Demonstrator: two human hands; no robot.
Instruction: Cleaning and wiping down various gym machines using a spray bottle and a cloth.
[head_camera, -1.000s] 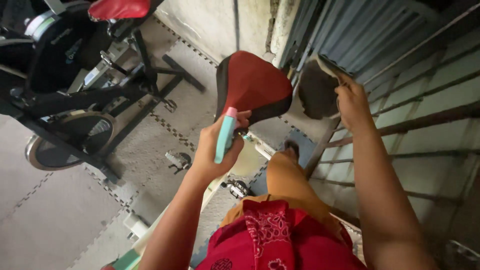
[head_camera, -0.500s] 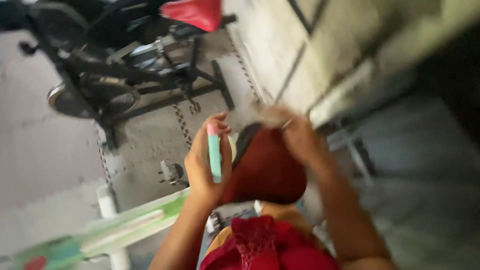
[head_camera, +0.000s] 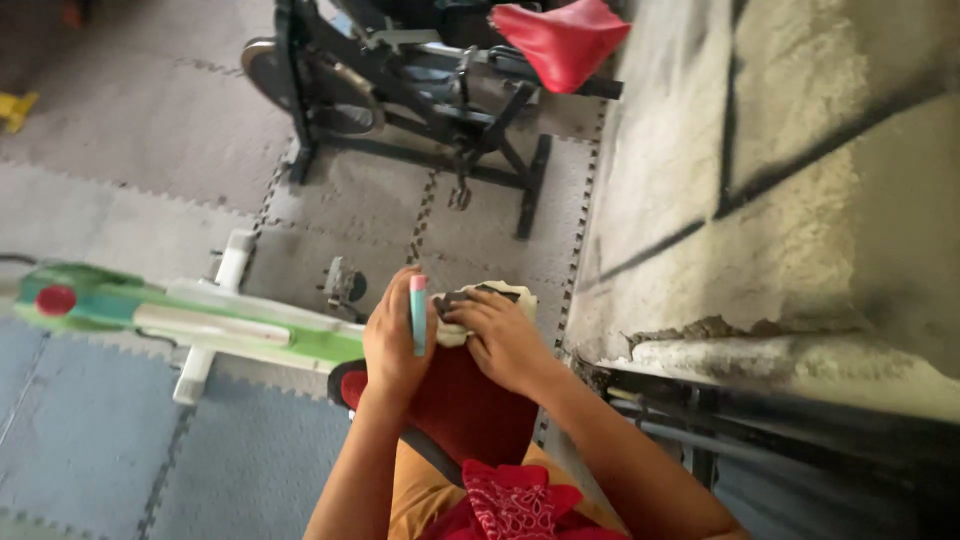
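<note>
Cloth under right hand on red saddle; left hand grips teal bottle.

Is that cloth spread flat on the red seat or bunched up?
Bunched up. The cloth sits crumpled under the right hand on the seat; the left hand grips a teal tube.

The left hand and the right hand are side by side on top of a bike seat, with a cloth under the right hand. The left hand holds a small bottle upright. On the floor mats, a low machine lies to the left. An exercise bike stands farther ahead. A wall is on the right.
</note>
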